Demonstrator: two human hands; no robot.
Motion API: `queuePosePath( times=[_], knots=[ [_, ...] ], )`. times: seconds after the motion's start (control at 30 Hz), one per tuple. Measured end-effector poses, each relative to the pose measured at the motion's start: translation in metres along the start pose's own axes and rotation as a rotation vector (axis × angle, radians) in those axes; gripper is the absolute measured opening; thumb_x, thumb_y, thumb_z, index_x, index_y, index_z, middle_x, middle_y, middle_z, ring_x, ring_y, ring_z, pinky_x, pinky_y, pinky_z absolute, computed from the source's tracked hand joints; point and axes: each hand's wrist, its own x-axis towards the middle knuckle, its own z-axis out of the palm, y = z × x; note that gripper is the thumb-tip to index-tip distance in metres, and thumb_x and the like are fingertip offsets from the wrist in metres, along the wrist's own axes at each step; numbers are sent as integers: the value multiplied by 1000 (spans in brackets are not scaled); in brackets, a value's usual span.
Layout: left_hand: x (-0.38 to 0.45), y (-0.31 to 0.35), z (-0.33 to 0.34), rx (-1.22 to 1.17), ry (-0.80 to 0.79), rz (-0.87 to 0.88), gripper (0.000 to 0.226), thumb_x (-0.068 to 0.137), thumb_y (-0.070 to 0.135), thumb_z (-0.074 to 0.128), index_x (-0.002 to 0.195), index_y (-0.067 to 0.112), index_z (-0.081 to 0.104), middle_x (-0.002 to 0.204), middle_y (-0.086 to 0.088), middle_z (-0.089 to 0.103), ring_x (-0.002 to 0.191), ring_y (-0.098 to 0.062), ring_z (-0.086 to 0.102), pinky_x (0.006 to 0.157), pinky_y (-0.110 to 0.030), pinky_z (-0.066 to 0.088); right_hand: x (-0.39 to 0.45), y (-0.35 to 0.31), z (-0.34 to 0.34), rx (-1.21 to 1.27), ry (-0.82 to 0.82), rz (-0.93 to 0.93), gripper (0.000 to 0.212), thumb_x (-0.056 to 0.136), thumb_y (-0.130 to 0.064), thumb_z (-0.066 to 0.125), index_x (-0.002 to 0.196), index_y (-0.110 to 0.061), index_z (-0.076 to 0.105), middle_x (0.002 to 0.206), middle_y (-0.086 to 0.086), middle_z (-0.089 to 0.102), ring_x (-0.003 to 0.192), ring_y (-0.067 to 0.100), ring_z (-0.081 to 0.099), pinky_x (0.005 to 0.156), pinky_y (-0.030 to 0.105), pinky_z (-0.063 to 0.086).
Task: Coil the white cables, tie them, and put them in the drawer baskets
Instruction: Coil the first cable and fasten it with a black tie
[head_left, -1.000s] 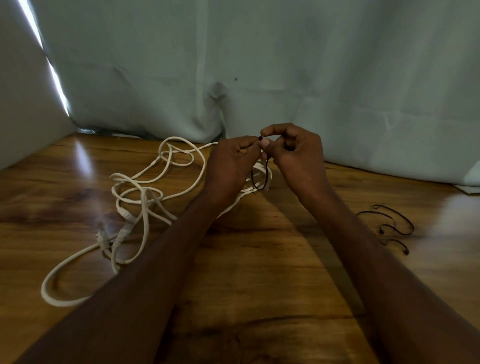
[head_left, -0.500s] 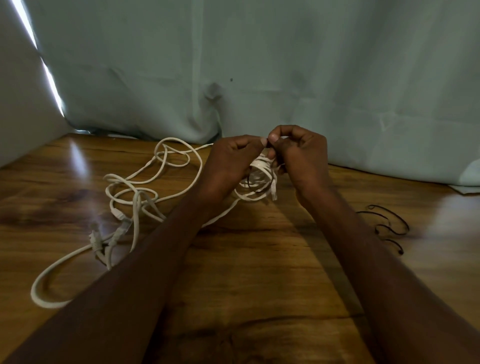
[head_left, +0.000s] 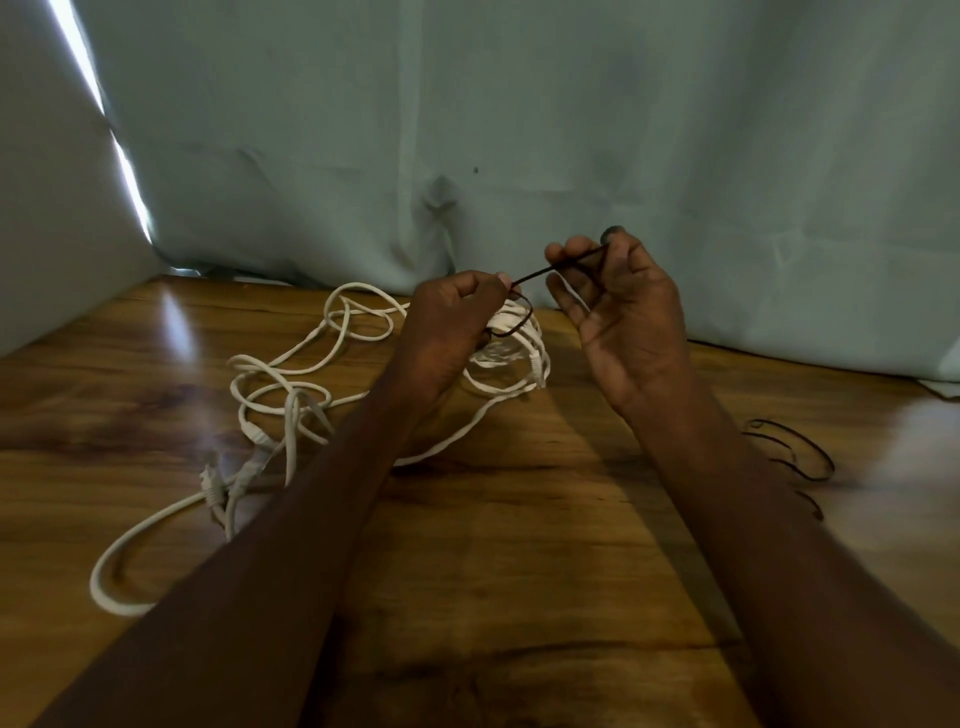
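My left hand grips a small coil of white cable just above the wooden table. A thin black tie loops around that coil and runs up and right to my right hand, which pinches its end between thumb and fingers. One plug end of the coil hangs at its right side. More white cable lies loose and tangled on the table to the left, with several connectors near its middle and a long loop reaching toward the front left.
Several spare black ties lie on the table to the right of my right forearm. A pale green cloth hangs along the back edge. A grey wall stands at the left. No drawer or basket is in view.
My right hand has drawn away up and to the right, pulling the black tie taut from the coil. The left hand stays on the coil.
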Motion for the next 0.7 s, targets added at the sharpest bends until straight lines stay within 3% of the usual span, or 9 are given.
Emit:
queuePosePath(
  times=[0.1, 0.17, 0.23, 0.33, 0.4, 0.47, 0.57, 0.63, 0.7],
  knots=[
    [3, -3, -6, -1, 57, 18, 21, 100, 20, 62, 91, 12, 79, 82, -16, 75, 68, -15, 64, 61, -24, 50, 1, -10, -3, 395, -84, 28, 24, 105, -2, 39, 91, -14, 55, 72, -1, 68, 77, 16, 73, 87, 40, 62],
    [8, -7, -10, 7, 135, 45, 22, 99, 21, 63, 88, 14, 79, 80, -27, 69, 65, -18, 57, 58, -27, 45, 1, -20, -5, 644, -140, 37, 26, 89, 11, 42, 91, -9, 58, 68, 1, 65, 64, 16, 69, 77, 39, 63],
    [10, -8, -10, -1, 233, 67, 24, 100, 21, 62, 84, 12, 78, 66, -23, 57, 57, -15, 48, 53, -25, 40, -1, -22, -8, 746, -208, 54, 30, 79, 16, 43, 93, -6, 58, 64, 2, 61, 56, 16, 64, 72, 37, 62],
    [10, -10, -9, -85, 296, 30, 29, 101, 28, 64, 83, 8, 75, 62, -13, 48, 50, -11, 41, 47, -23, 36, -3, -10, -7, 768, -289, 166, 32, 72, 18, 47, 94, -4, 56, 63, 3, 55, 49, 14, 54, 65, 31, 57],
    [11, -12, -11, -184, 323, -52, 33, 101, 37, 63, 85, 9, 73, 63, -11, 45, 47, -10, 39, 45, -23, 34, -3, -1, -2, 592, -184, 244, 26, 78, 11, 40, 89, -8, 52, 62, 0, 49, 42, 8, 42, 53, 23, 49],
    [15, -11, -15, -297, 338, -171, 41, 101, 49, 59, 88, 12, 74, 63, -7, 48, 47, -9, 39, 45, -23, 34, -4, 8, 5, 254, -31, 280, 25, 91, 7, 33, 85, -13, 47, 63, -1, 46, 38, 5, 31, 46, 20, 40],
    [25, -12, -19, -489, 202, -340, 57, 100, 59, 50, 108, 6, 69, 51, 1, 39, 41, -8, 34, 46, -19, 33, -6, 25, 10, -374, 99, 201, 16, 105, -4, 45, 97, -12, 56, 66, 2, 50, 47, 9, 37, 48, 24, 36],
    [26, -12, -18, -616, 94, -396, 55, 101, 58, 48, 115, 7, 62, 46, 3, 35, 39, -8, 33, 47, -18, 36, -11, 32, 11, -663, 75, 47, 10, 105, -12, 55, 112, -14, 62, 72, 8, 56, 59, 16, 47, 51, 27, 40],
    [24, -11, -16, -712, 21, -419, 47, 104, 52, 47, 105, 7, 61, 46, 3, 36, 43, -9, 36, 53, -23, 40, -14, 36, 9, -900, -53, -96, 28, 98, -24, 70, 125, -25, 60, 92, 14, 64, 75, 14, 56, 63, 29, 50]
  ],
)
